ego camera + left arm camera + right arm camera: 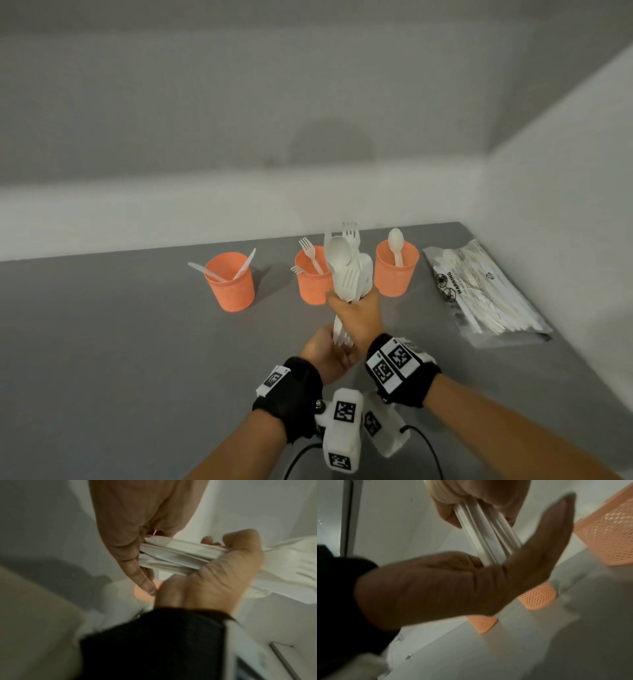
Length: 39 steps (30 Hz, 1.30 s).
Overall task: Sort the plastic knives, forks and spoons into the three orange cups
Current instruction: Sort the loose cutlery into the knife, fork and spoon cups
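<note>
Three orange mesh cups stand in a row on the grey table (120, 359). The left cup (230, 286) holds knives, the middle cup (312, 282) forks, the right cup (395, 270) one spoon. My right hand (356, 310) grips a bundle of white plastic cutlery (346, 267) upright in front of the middle cup, heads up, with spoons and forks showing. Just below it, my left hand (325, 353) lies with straight fingers and its palm against the handle ends. The right wrist view shows the left hand (530, 561) flat against the handles (484, 534).
A clear plastic bag (479, 291) with more white cutlery lies on the table to the right of the cups, close to the right wall. A white wall runs behind the cups. Black cables hang below my wrists.
</note>
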Motion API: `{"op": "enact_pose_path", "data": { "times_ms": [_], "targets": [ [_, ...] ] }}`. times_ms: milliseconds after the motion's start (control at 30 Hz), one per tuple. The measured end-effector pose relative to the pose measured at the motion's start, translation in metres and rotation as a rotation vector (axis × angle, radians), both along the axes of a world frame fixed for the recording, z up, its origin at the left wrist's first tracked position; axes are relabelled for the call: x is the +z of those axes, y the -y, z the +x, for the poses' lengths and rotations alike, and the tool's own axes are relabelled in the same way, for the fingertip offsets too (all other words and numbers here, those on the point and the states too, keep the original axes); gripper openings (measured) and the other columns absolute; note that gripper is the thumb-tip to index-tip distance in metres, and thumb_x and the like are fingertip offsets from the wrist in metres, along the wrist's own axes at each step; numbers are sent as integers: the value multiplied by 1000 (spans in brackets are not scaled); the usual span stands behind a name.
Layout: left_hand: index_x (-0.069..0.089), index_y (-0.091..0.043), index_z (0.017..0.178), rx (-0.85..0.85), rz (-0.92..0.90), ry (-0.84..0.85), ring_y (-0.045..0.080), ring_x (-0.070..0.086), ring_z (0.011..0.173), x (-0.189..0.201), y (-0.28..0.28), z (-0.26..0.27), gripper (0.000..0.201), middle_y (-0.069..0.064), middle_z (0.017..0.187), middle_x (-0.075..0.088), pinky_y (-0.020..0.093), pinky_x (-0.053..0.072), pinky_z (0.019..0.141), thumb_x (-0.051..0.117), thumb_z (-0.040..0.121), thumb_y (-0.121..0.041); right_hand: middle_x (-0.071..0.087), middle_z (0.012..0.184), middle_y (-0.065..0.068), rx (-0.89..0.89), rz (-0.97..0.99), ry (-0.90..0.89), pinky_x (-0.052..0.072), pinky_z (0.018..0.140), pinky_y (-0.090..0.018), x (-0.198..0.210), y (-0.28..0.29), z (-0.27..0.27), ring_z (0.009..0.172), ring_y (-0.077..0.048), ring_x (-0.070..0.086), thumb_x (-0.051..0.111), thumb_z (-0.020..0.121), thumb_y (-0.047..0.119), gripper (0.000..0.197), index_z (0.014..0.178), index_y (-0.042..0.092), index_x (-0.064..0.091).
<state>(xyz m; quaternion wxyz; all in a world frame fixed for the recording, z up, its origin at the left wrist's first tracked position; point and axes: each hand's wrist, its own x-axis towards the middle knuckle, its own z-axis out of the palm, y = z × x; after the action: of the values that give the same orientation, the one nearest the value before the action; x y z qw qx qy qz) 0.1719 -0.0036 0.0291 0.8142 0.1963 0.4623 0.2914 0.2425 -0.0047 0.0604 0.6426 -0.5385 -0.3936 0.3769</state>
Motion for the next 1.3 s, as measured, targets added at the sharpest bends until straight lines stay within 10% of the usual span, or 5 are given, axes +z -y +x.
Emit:
{"op": "enact_pose_path", "data": {
  "times_ms": [533,800,1033,1167,1300],
  "targets": [
    [52,6,113,-32,-27,40,27,66,67,8,-16,26,58,19,87,64,33,56,65,30,98,-45,60,62,-3,57,-115,-176,52,55,-16,-4,-12,54,51,-6,59,62,82,-3,22,69,14,58],
    [53,-7,123,-147,170,248,23,64,86,14,-13,31,45,13,102,65,35,56,74,37,82,-17,64,70,-9,55,-158,-107,52,55,-19,-8,-21,56,61,-14,64,67,79,1,11,85,3,59],
    [53,-8,80,-356,466,-256,6,48,42,18,-20,31,11,0,53,52,15,40,40,51,88,-1,67,83,-14,399,-306,-35,55,72,-25,1,-21,58,77,-21,64,68,78,4,4,78,8,65],
    [50,-3,97,-311,675,-579,6,45,30,12,-32,34,15,1,46,50,17,37,33,55,88,-13,66,98,-29,439,-411,-52,49,83,-51,-3,-26,55,86,-42,62,73,75,23,34,95,-3,68],
    [49,2,115,-309,789,-705,4,49,32,10,-35,37,31,4,56,53,17,40,33,53,90,-16,68,83,-16,400,-488,-83,48,62,-33,-5,-36,53,75,-32,61,72,77,27,36,101,0,69]
  ]
}}
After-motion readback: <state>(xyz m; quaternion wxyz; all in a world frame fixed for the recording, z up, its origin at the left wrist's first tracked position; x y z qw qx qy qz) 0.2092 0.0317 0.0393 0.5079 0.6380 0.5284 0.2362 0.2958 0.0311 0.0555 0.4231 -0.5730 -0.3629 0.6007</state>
